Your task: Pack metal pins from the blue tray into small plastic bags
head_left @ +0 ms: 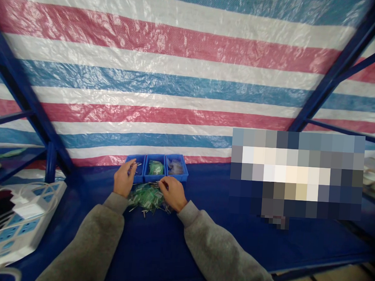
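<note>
My left hand (124, 180) is over the near edge of the left blue bin (138, 178), fingers curled together. Thin metal pieces show beside its fingertips, but what they grip is too small to make out. My right hand (174, 193) is closed in a pinch at the right side of a loose pile (147, 197) of small green and clear pieces mixed with thin metal pins. Whatever lies between its fingers is hidden. Green pieces (155, 168) fill the middle blue bin, and clear, greyish pieces (175, 167) lie in the right blue bin (181, 178).
On the left of the blue table (155, 248) rests a white power strip (43, 220) with plugged-in white adapters (28, 203) and cables. Blue metal posts (28, 92) frame both sides. A striped plastic sheet (178, 85) hangs behind. A pixelated patch hides the right area.
</note>
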`<state>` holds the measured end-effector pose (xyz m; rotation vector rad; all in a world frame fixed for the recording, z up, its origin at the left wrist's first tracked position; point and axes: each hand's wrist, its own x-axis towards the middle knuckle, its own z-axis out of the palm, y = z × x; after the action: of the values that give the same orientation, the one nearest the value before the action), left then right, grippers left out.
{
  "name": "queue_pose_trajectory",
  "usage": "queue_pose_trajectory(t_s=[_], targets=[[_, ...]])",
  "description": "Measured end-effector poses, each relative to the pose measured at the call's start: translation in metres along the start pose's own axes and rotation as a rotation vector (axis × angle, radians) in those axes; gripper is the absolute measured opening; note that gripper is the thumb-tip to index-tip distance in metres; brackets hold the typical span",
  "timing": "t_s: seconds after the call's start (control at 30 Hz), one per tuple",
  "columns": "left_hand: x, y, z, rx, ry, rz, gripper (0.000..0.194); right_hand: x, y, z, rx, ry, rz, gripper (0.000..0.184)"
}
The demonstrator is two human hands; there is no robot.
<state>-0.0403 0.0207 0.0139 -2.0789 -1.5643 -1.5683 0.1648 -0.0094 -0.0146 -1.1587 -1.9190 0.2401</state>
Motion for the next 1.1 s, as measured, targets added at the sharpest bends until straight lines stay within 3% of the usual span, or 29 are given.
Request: queue_pose_trajectory(t_s=[0.1, 0.2, 0.27, 0.33, 0.43, 0.6, 0.9, 1.1], targets=[[0.000, 0.006, -0.009, 0.090, -0.072, 0.107, 0.036, -0.010, 0.004, -0.008, -0.077, -0.094, -0.053, 0.018], [-0.017, 0.017, -0.024, 0.059, -0.451, 0.288, 0.040, -0.025, 0.009, -0.021, -0.117, -0.221, -0.162, 0.045], [-0.033, 0.017, -0.033, 0.078, -0.702, 0.366, 0.060, -0.036, 0.012, -0.027, -0.161, -0.308, -0.217, 0.069], [-0.048, 0.011, -0.037, 0.109, -0.796, 0.387, 0.092, -0.044, 0.016, -0.029, -0.206, -0.409, -0.234, 0.082], [-0.063, -0.004, -0.033, 0.138, -0.901, 0.411, 0.111, -0.049, 0.018, -0.027, -0.248, -0.511, -0.210, 0.087], [-0.069, -0.013, -0.022, 0.186, -0.936, 0.401, 0.101, -0.045, 0.016, -0.019, -0.243, -0.552, -0.166, 0.088], [-0.075, -0.005, -0.013, 0.238, -0.851, 0.322, 0.086, -0.043, 0.017, -0.010, -0.285, -0.510, -0.133, 0.085], [-0.077, -0.006, -0.008, 0.242, -0.811, 0.302, 0.080, -0.045, 0.010, -0.010, -0.358, -0.407, -0.109, 0.077]])
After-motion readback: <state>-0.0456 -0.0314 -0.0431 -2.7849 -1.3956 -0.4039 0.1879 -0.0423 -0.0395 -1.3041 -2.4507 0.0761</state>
